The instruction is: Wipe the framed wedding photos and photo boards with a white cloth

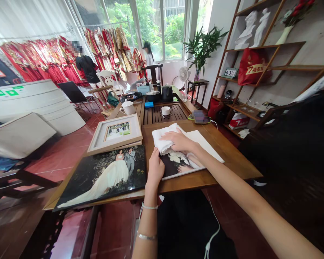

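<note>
My right hand (179,140) lies flat, fingers stretched, on a white cloth (163,138) that rests on a white-bordered photo print (202,144) on the wooden table (232,158). My left hand (155,169) presses on the print's near left corner, fingers together and laid over its edge. To the left lies a large dark wedding photo (102,176), and behind it a framed picture (116,132) stacked on another frame.
A tea tray (162,113) with cups, a white mug (128,107) and a kettle (166,92) fills the far end. A phone (201,117) lies at the right. Shelves stand on the right; red garments hang behind, near two people.
</note>
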Available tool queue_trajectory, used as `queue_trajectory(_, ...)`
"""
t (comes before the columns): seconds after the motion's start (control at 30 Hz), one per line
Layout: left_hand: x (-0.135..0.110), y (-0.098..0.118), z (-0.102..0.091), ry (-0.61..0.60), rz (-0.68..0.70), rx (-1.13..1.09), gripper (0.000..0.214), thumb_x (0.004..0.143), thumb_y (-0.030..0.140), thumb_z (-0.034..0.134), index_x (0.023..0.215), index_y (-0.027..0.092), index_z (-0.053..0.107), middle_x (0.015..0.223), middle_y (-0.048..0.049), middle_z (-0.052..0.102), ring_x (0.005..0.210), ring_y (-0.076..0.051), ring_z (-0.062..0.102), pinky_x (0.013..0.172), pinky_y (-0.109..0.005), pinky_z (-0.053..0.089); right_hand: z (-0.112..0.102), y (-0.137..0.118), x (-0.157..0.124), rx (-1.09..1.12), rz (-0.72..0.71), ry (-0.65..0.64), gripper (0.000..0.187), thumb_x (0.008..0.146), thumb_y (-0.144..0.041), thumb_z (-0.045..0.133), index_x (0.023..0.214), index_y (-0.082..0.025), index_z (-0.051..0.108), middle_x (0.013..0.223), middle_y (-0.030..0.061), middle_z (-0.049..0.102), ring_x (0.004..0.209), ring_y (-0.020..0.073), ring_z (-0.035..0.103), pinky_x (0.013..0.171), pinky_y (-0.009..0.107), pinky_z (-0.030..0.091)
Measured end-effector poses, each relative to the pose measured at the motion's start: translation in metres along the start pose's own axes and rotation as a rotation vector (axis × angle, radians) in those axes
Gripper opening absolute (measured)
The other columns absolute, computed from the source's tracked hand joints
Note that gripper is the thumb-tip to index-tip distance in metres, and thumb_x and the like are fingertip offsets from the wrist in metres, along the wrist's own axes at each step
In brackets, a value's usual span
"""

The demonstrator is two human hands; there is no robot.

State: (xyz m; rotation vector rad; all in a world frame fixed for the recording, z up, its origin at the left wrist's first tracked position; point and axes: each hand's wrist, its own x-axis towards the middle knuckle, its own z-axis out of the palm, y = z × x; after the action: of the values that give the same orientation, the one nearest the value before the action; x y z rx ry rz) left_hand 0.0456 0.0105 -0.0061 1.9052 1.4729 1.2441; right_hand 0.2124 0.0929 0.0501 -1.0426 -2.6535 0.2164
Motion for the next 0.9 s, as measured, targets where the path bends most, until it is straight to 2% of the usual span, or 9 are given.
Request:
queue_trajectory(0.13, -0.001, 0.000, 0.002, 0.005, -0.025, 0.017, 0.059, 0.075, -0.004, 0.036, 0.127, 0.015, 0.059, 0.141, -0.0112, 0.054, 0.139, -0.024, 0.039, 0.118, -0.042, 0.028, -0.001, 0.000, -0.019, 0.046, -0.056, 0.043, 0.061, 0.067, -0.007, 0.050, 0.124, -0.022, 0.063, 0.130, 0.0070, 0.063, 0.126, 0.0268, 0.049, 0.111, 0.052, 0.018)
queue_trajectory(0.3, 0.000, -0.008, 0.006, 0.024, -0.037, -0.032, 0.062, 0.074, -0.004, 0.039, 0.130, 0.017, 0.057, 0.144, -0.0095, 0.051, 0.139, -0.023, 0.039, 0.119, -0.043, 0.026, -0.010, -0.010, -0.080, 0.068, -0.072, 0.036, 0.071, 0.062, -0.004, 0.047, 0.126, -0.029, 0.061, 0.131, 0.0033, 0.062, 0.128, 0.0258, 0.049, 0.113, 0.058, 0.011)
queue_trajectory(0.47, 0.001, -0.009, 0.007, 0.036, -0.058, -0.012, 0.053, 0.080, 0.000, 0.039, 0.128, 0.013, 0.059, 0.144, -0.0131, 0.050, 0.138, -0.024, 0.042, 0.119, -0.044, 0.026, -0.014, -0.023, -0.146, 0.017, 0.032, 0.087, 0.080, 0.057, -0.003, 0.044, 0.131, -0.031, 0.056, 0.138, 0.0012, 0.057, 0.131, 0.0237, 0.047, 0.116, 0.058, 0.006)
queue_trajectory(0.57, 0.000, -0.007, 0.006, 0.048, -0.064, -0.021, 0.051, 0.082, 0.002, 0.039, 0.127, 0.015, 0.060, 0.143, -0.0115, 0.052, 0.138, -0.023, 0.041, 0.119, -0.043, 0.027, -0.014, -0.020, -0.167, -0.053, 0.122, 0.150, 0.082, 0.058, -0.004, 0.045, 0.135, -0.030, 0.052, 0.137, 0.0026, 0.057, 0.130, 0.0257, 0.048, 0.116, 0.061, 0.003)
queue_trajectory(0.67, 0.000, -0.006, 0.006, 0.064, -0.073, -0.029, 0.051, 0.083, 0.002, 0.040, 0.126, 0.018, 0.061, 0.141, -0.0091, 0.054, 0.137, -0.023, 0.042, 0.118, -0.042, 0.030, -0.013, -0.007, -0.167, -0.115, 0.204, 0.188, 0.070, 0.070, -0.010, 0.050, 0.137, -0.028, 0.050, 0.135, 0.0058, 0.058, 0.128, 0.0281, 0.049, 0.115, 0.063, 0.007)
queue_trajectory(0.73, 0.000, -0.007, 0.005, 0.067, -0.078, -0.026, 0.051, 0.082, 0.002, 0.040, 0.125, 0.017, 0.062, 0.139, -0.0091, 0.056, 0.136, -0.023, 0.043, 0.118, -0.042, 0.030, -0.014, 0.004, -0.158, -0.135, 0.251, 0.174, 0.060, 0.079, -0.024, 0.056, 0.138, -0.027, 0.049, 0.138, 0.0084, 0.056, 0.130, 0.0306, 0.046, 0.113, 0.065, 0.010)
queue_trajectory(0.83, 0.001, -0.007, 0.005, 0.061, -0.073, -0.023, 0.051, 0.082, 0.002, 0.040, 0.125, 0.018, 0.062, 0.139, -0.0091, 0.056, 0.136, -0.023, 0.044, 0.118, -0.043, 0.031, -0.016, 0.021, -0.136, -0.120, 0.302, 0.106, 0.067, 0.081, -0.052, 0.060, 0.142, -0.029, 0.044, 0.148, 0.0104, 0.044, 0.139, 0.0360, 0.033, 0.111, 0.069, 0.010)
queue_trajectory(0.9, 0.001, -0.007, 0.005, 0.058, -0.071, -0.020, 0.051, 0.083, 0.002, 0.040, 0.125, 0.018, 0.062, 0.139, -0.0093, 0.056, 0.136, -0.023, 0.044, 0.118, -0.043, 0.030, -0.018, 0.031, -0.121, -0.068, 0.323, 0.058, 0.068, 0.084, -0.060, 0.054, 0.145, -0.032, 0.041, 0.153, 0.0089, 0.037, 0.143, 0.0363, 0.024, 0.111, 0.069, 0.009)
